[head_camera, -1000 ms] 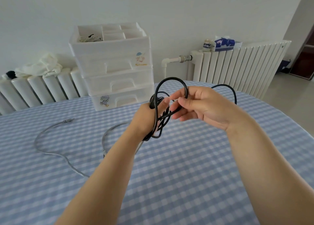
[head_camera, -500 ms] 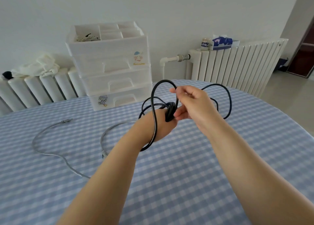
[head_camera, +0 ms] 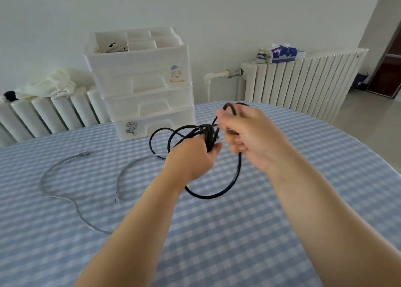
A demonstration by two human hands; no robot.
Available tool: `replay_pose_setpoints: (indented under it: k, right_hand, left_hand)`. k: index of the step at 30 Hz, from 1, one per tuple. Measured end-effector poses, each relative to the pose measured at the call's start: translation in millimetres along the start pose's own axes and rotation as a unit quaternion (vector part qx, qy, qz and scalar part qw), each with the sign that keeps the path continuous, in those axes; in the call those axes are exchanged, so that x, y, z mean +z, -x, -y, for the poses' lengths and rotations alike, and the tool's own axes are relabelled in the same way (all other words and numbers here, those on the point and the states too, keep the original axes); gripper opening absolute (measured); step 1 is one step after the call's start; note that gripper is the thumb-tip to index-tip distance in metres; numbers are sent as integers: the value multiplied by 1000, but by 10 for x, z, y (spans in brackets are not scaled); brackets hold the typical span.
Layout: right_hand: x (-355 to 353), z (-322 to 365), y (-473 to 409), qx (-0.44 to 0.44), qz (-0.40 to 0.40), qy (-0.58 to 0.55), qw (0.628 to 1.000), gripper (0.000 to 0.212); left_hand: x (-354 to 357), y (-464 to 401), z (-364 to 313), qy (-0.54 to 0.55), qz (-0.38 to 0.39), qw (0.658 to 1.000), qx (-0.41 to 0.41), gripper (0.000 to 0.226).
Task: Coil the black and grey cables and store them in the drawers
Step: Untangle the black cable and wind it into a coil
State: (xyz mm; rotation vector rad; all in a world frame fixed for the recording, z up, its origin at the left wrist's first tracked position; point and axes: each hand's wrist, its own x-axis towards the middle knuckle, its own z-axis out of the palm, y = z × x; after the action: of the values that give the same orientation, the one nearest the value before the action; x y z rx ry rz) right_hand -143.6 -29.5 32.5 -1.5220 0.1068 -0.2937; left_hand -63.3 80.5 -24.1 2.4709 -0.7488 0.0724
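My left hand (head_camera: 193, 156) grips a bundle of loops of the black cable (head_camera: 235, 176) above the table. My right hand (head_camera: 249, 135) pinches a strand of the same cable just to the right, near the bundle's top. One long black loop hangs down below both hands. The grey cable (head_camera: 58, 196) lies loose in wide curves on the checked tablecloth to the left. A white drawer unit (head_camera: 143, 85) stands at the table's far side, its drawers shut and its top tray holding small items.
The round table wears a blue checked cloth (head_camera: 271, 232). White radiators (head_camera: 303, 82) run along the wall behind; one carries a tissue pack (head_camera: 284, 53) and a jar, the other a pale cloth (head_camera: 50, 85). Bare floor lies to the right.
My right hand has swung a black strand around the bundle and now sits higher and further right. Loops have spread out to the left of my left hand, and one hangs lower.
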Motion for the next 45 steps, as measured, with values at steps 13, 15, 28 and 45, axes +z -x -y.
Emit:
replay_pose_setpoints:
  k: [13,15,28,45]
  right_hand:
    - [-542,-206,-276,-204,-172,325,907,23]
    - [-515,-267,-304,-202,-157,337,906,25]
    - [-76,-595,-260,-24,-8,577,816,30]
    - [395,-513,52,-4,104,599,794,56]
  left_hand:
    - [-406,61,62,505,275,811,107,43]
    - [-419,58,65,565,280,769,105,42]
    - [-454,-85,246,864,21,504,-6,46]
    - [-308,24,-35,670,-268,692,5,49]
